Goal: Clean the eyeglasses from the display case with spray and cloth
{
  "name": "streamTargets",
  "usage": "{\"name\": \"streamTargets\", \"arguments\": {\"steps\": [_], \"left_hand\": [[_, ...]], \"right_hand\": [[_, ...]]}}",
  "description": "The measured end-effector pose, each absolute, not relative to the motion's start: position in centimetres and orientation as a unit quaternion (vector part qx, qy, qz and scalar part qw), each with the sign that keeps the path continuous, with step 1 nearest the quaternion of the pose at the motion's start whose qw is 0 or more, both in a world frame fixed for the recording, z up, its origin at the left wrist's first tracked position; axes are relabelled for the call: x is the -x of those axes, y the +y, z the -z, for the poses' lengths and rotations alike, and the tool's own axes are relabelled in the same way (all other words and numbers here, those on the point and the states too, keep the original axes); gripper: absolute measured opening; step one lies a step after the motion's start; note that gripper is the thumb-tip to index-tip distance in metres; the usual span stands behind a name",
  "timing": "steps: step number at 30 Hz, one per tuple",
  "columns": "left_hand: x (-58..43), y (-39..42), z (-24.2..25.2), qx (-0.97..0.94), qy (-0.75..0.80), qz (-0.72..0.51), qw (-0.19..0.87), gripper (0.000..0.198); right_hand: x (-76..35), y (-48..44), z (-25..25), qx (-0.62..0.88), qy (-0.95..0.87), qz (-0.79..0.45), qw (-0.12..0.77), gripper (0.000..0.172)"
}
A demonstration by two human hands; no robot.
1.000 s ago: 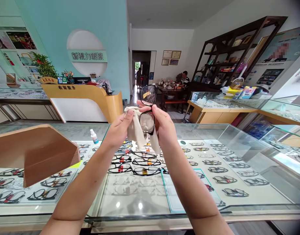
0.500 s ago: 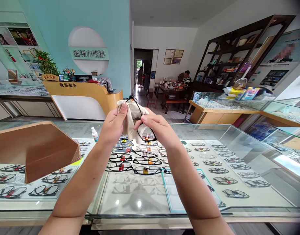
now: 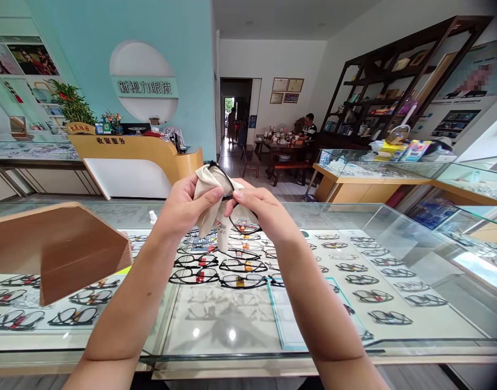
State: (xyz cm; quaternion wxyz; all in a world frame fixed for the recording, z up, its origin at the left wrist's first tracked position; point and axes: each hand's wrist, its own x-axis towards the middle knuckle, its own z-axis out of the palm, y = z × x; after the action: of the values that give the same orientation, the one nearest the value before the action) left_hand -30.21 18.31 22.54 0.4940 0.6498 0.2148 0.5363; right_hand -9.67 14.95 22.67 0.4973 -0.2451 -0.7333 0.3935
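Note:
Above the glass counter, both my hands are up at a pair of black-framed eyeglasses (image 3: 232, 189). My left hand (image 3: 187, 206) pinches a cream cleaning cloth (image 3: 208, 187) over one lens, its thumb pressing near the bridge. The cloth's loose ends hang down, one with small printed marks. My right hand (image 3: 259, 208) grips the frame near its middle between thumb and fingers. The other lens rim hangs below the right fingers. Part of the frame is covered by the cloth.
Rows of eyeglasses (image 3: 243, 265) lie inside the glass display case (image 3: 208, 336). A brown tilted board (image 3: 82, 249) stands on the left, near a white spray bottle (image 3: 152, 218) partly behind my left forearm. Farther back are a reception desk (image 3: 130, 176) and a seated person (image 3: 309, 127).
My left hand has shifted right and down along the cloth, its thumb moving from upright to pointing toward the bridge. The cloth now hangs lower. My right hand keeps its hold on the frame.

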Motion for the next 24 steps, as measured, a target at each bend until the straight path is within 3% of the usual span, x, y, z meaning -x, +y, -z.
{"name": "streamTargets", "arguments": {"steps": [13, 20, 24], "left_hand": [[28.8, 18.5, -21.5, -0.624, 0.208, -0.618, 0.431, 0.046], [28.4, 18.1, -21.9, -0.596, 0.231, -0.662, 0.391, 0.065], [28.6, 18.1, -21.9, -0.592, 0.237, -0.653, 0.409, 0.064]], "right_hand": [[10.1, 14.6, -22.5, 0.237, -0.783, -0.321, 0.477, 0.051], [10.1, 14.5, -22.5, 0.241, -0.797, -0.312, 0.457, 0.053], [10.0, 14.4, -22.7, 0.243, -0.807, -0.302, 0.446, 0.054]]}}
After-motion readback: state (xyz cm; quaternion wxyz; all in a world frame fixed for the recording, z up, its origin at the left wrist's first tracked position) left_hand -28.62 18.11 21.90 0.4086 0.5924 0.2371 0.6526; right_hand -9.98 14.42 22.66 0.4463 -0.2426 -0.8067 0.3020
